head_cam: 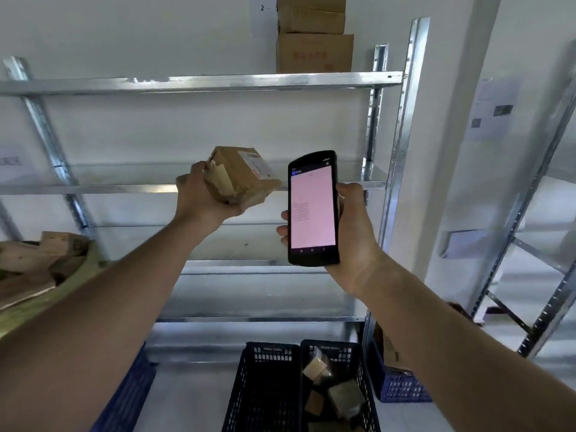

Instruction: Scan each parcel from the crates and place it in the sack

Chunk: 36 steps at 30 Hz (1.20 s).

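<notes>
My left hand (202,198) grips a small brown cardboard parcel (246,173) with a white label, raised in front of the metal shelves. My right hand (352,232) holds a black handheld scanner (313,207) upright just right of the parcel, its pink screen facing me. Two dark blue crates stand on the floor below: the left crate (265,388) looks bare inside, the right crate (364,385) holds several brown parcels (343,397). An open greenish sack (37,304) with parcels inside sits at the left, partly hidden by my left arm.
Galvanised metal shelving (218,84) fills the wall ahead, with two stacked cardboard boxes (313,35) on its top shelf. A lighter blue crate (399,388) stands right of the dark ones. A second shelf frame (536,244) stands at the far right.
</notes>
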Available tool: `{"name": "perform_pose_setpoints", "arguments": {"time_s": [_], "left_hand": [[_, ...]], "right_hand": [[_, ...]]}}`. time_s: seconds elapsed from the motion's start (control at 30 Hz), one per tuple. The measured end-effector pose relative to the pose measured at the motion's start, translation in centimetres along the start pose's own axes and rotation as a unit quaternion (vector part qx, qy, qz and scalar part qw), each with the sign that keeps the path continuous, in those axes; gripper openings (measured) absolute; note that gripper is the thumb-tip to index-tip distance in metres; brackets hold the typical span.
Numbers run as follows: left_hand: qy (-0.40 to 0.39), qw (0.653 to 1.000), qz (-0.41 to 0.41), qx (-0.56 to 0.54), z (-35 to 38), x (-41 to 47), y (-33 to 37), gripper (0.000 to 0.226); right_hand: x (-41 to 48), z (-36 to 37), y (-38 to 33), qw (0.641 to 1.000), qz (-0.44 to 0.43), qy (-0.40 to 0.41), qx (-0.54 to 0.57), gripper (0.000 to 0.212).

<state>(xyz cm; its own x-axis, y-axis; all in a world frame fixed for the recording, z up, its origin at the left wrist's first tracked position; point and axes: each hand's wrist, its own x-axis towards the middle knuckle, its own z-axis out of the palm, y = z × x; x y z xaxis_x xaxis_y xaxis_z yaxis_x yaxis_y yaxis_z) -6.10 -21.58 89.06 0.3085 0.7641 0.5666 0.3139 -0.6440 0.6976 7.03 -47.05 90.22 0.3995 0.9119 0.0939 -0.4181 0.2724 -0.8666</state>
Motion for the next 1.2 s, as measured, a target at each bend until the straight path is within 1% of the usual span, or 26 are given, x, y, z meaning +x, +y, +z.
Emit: {"name": "perform_pose_setpoints", "arguments": {"time_s": [0.07, 0.2, 0.33, 0.5, 0.6, 0.73, 0.8, 0.87, 0.9, 0.93, 0.97, 1.0, 1.03, 1.07, 1.1, 1.13, 1.2], "left_hand": [[0.004, 0.999, 0.009, 0.04, -2.3, -0.7, -1.2, 0.083], [0.032, 0.998, -0.025, 0.053, -8.6, -1.5, -5.1, 0.088], [0.036, 0.996, -0.053, 0.061, -15.7, -2.0, -9.6, 0.079], [0.039, 0.99, -0.105, 0.086, -25.5, -2.4, -16.3, 0.089], [0.035, 0.986, -0.141, 0.087, -31.4, -2.5, -20.5, 0.077], [0.046, 0.974, -0.186, 0.122, -38.5, -2.5, -26.4, 0.089], [0.065, 0.967, -0.216, 0.117, -41.4, -2.9, -28.7, 0.081], [0.082, 0.962, -0.241, 0.101, -43.6, -3.1, -31.2, 0.06], [0.091, 0.96, -0.251, 0.09, -44.6, -3.1, -32.1, 0.054], [0.1, 0.957, -0.26, 0.081, -45.4, -3.1, -33.3, 0.054], [0.107, 0.954, -0.271, 0.071, -46.2, -2.9, -34.7, 0.059], [0.111, 0.951, -0.281, 0.057, -46.9, -2.7, -36.3, 0.072], [0.115, 0.949, -0.289, 0.051, -47.4, -2.6, -37.4, 0.092], [0.118, 0.946, -0.297, 0.052, -47.9, -2.4, -38.8, 0.107], [0.121, 0.943, -0.304, 0.05, -48.3, -2.0, -39.7, 0.112], [0.13, 0.938, -0.317, 0.051, -48.7, -1.5, -41.4, 0.11], [0.136, 0.933, -0.331, 0.036, -49.2, -0.5, -43.8, 0.09]], "right_hand": [[1.0, 2.2, 1.4, 1.0, -0.008, -0.006, 0.0, 0.059], [2.7, 7.7, 5.0, 1.0, -0.007, -0.025, 0.01, 0.057], [4.7, 14.4, 10.2, 0.999, 0.005, -0.037, 0.002, 0.06], [7.4, 24.4, 17.1, 0.997, 0.04, -0.069, 0.022, 0.064], [9.1, 30.2, 20.9, 0.994, 0.05, -0.088, 0.028, 0.066], [11.2, 36.5, 25.3, 0.991, 0.07, -0.111, 0.023, 0.064], [12.2, 39.4, 27.4, 0.989, 0.08, -0.12, 0.015, 0.06], [13.2, 41.8, 29.3, 0.988, 0.095, -0.122, 0.017, 0.058], [13.9, 42.9, 30.3, 0.987, 0.103, -0.122, 0.016, 0.057], [14.7, 43.8, 31.2, 0.986, 0.111, -0.127, 0.012, 0.057], [15.7, 44.5, 32.1, 0.984, 0.118, -0.131, 0.006, 0.057], [16.6, 45.2, 33.1, 0.982, 0.128, -0.137, 0.0, 0.059], [17.7, 45.9, 34.1, 0.981, 0.135, -0.138, -0.008, 0.059], [18.8, 46.6, 35.1, 0.98, 0.142, -0.138, -0.011, 0.059], [20.0, 47.3, 36.3, 0.979, 0.15, -0.135, -0.011, 0.06], [21.4, 47.9, 37.5, 0.978, 0.159, -0.133, -0.007, 0.062], [24.0, 49.1, 40.0, 0.976, 0.171, -0.137, -0.004, 0.065]]}}
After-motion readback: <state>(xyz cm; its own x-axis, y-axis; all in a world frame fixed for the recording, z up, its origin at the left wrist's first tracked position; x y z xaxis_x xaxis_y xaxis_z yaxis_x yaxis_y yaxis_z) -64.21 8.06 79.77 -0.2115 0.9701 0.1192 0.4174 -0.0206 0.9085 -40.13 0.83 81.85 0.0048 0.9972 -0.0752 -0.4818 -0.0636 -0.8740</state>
